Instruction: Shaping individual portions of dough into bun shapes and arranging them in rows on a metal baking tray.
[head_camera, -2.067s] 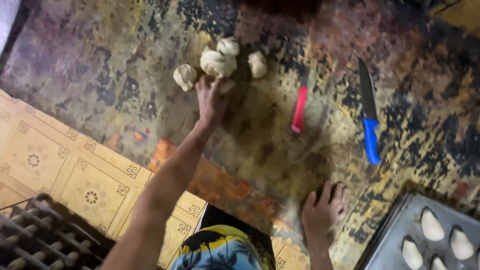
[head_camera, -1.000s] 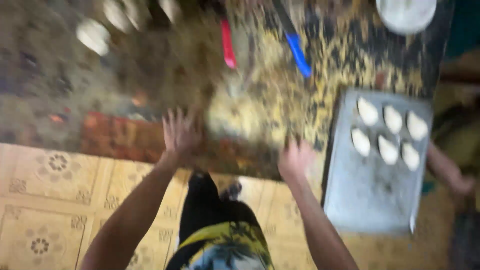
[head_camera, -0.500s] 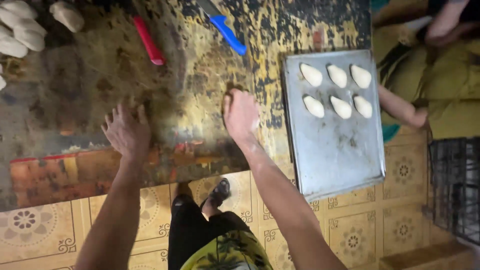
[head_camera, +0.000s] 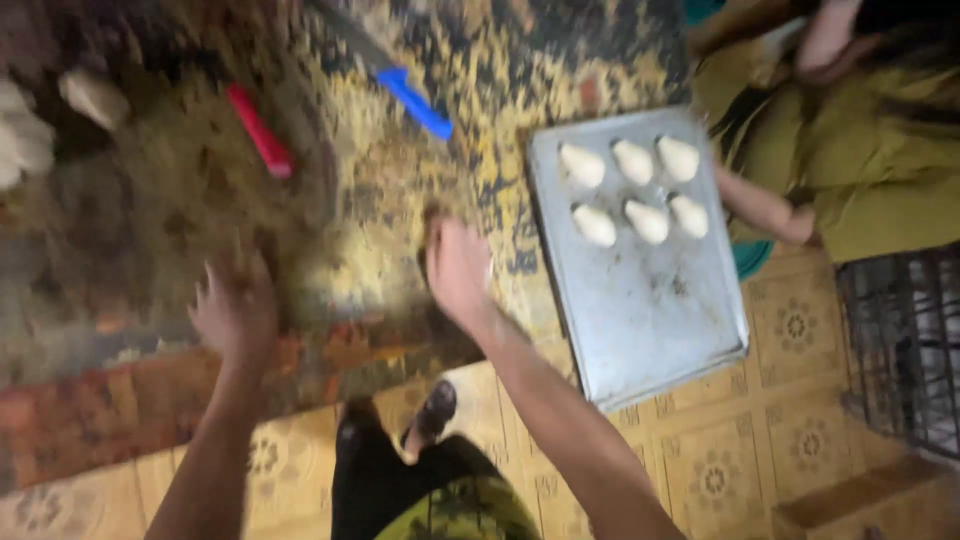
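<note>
In the head view, both hands lie flat, fingers spread, on the worn tabletop (head_camera: 330, 200): left hand (head_camera: 235, 310) near the edge, right hand (head_camera: 458, 272) beside the metal tray (head_camera: 650, 320). Six pale dough pieces (head_camera: 632, 190) sit on the tray's far end. A red-handled tool (head_camera: 258, 130) and blue-handled knife (head_camera: 412, 102) lie farther off.

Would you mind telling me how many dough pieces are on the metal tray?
6 dough pieces on the metal tray: three in the far row and three in the near row. None looks hidden.
</note>
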